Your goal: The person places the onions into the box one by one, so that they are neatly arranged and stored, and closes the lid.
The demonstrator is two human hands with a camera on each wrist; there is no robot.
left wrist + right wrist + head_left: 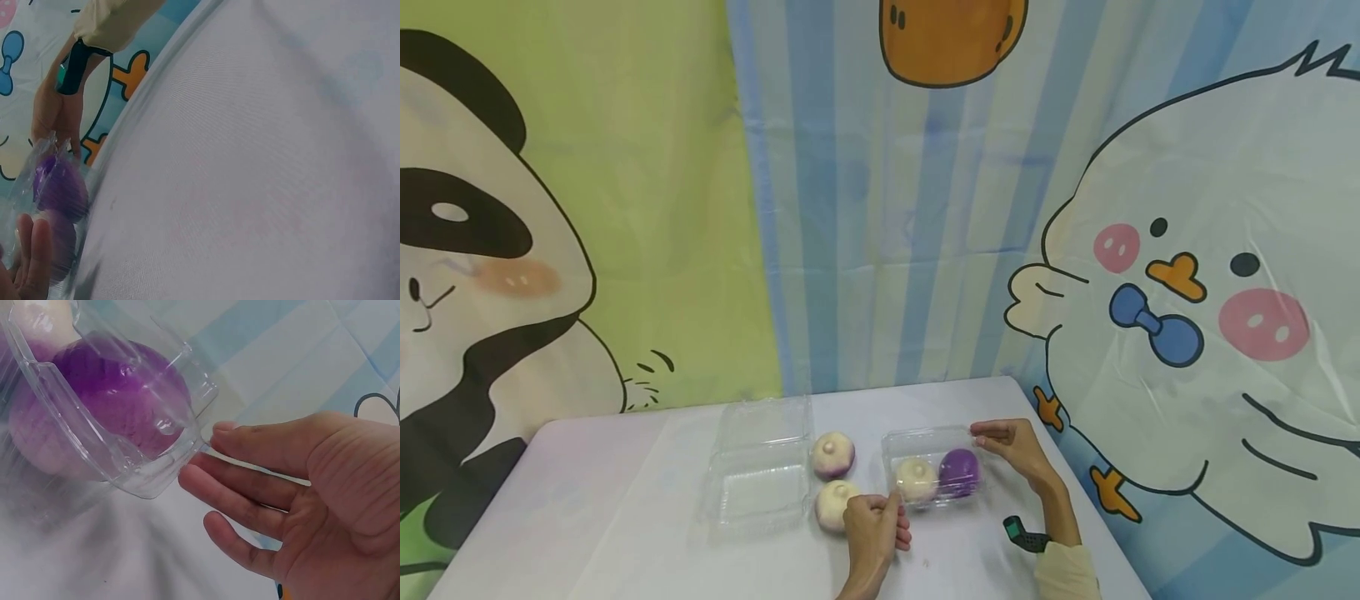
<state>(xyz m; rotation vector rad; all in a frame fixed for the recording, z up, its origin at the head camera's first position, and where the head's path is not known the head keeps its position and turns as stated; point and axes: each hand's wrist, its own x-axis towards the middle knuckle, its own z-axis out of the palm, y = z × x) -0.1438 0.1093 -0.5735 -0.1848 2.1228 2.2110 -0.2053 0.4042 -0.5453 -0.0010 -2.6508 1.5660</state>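
A clear plastic clamshell box (936,433) holds two turnips side by side, a whitish one (916,480) and a purple one (959,472). My right hand (1017,450) pinches the box's far right corner between thumb and fingertips; in the right wrist view the pinched edge (203,445) shows closely. At the near left corner, my left hand (874,529) holds the box edge with thumb and finger; its exact grip is partly hidden. Beside that hand sits a white-and-purple turnip (833,506), partly covered by it. Another turnip (832,455) lies just behind.
An open, clear plastic clamshell (763,492) lies to the left of the loose turnips. All stand on a white-covered table (625,517). Cartoon-printed curtains (865,250) hang behind it and along the right side.
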